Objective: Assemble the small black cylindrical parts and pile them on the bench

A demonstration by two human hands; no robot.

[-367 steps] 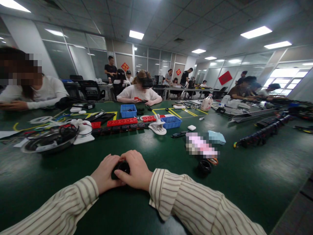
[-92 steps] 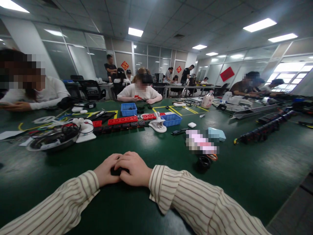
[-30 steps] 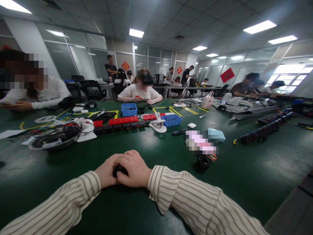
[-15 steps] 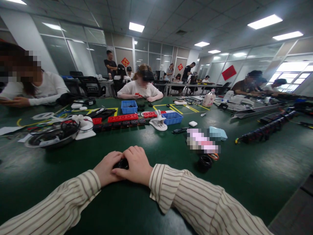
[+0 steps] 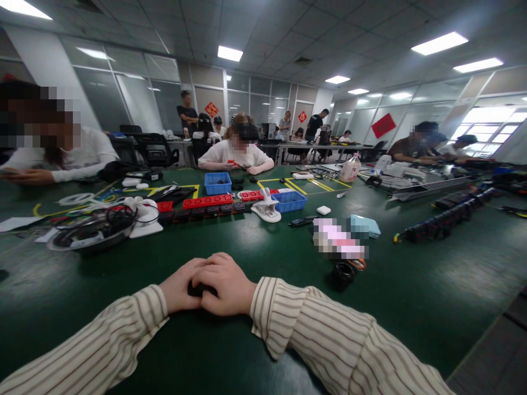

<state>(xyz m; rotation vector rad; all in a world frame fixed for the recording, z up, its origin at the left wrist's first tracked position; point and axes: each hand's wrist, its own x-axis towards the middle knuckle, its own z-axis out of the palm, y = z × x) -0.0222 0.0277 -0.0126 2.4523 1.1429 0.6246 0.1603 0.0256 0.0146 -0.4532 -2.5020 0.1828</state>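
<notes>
My left hand (image 5: 180, 285) and my right hand (image 5: 231, 286) meet over the green table (image 5: 255, 362), both closed around a small black object (image 5: 200, 289). Only a dark part of it shows between the thumbs, so its kind is hidden. The right fingers lie over the top and overlap the left fingertips. To the right of the hands, a black ring-shaped thing (image 5: 343, 272) rests on the table, beside a partly blurred pink item (image 5: 338, 237).
A metal bowl of cables (image 5: 93, 236) sits at the left, next to a white clip stand (image 5: 145, 219). Beyond the hands are red and black socket strips (image 5: 208, 201), a blue bin (image 5: 290, 201) and a white clip (image 5: 267, 208). A person (image 5: 236, 151) works across the table.
The right hand has turned slightly over the black object, with its fingers curling further over it. The view has shifted a little.
</notes>
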